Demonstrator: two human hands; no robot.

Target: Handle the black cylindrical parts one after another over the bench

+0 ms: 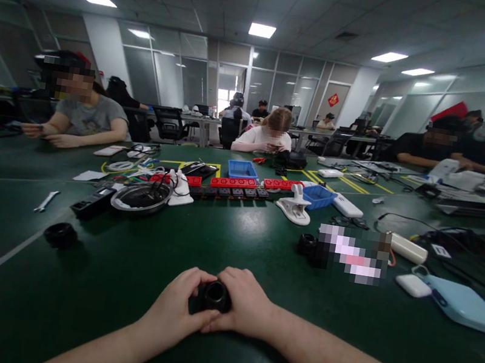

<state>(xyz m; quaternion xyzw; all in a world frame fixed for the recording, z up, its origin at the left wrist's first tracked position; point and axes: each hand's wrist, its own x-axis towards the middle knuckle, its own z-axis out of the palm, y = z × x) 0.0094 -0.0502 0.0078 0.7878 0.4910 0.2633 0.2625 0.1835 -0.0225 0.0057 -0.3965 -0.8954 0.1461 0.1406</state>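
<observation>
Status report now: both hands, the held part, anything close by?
Left hand and right hand grip small black ring-shaped part. Green table beneath. Nothing touching the hands.

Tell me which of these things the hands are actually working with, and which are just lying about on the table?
In hand:
- black ring-shaped part, gripped between the left hand and the right hand

Lying about:
- another black ring part
- wrench
- round metal dish
- two blue trays
- light blue flat case
- white clamp
</observation>
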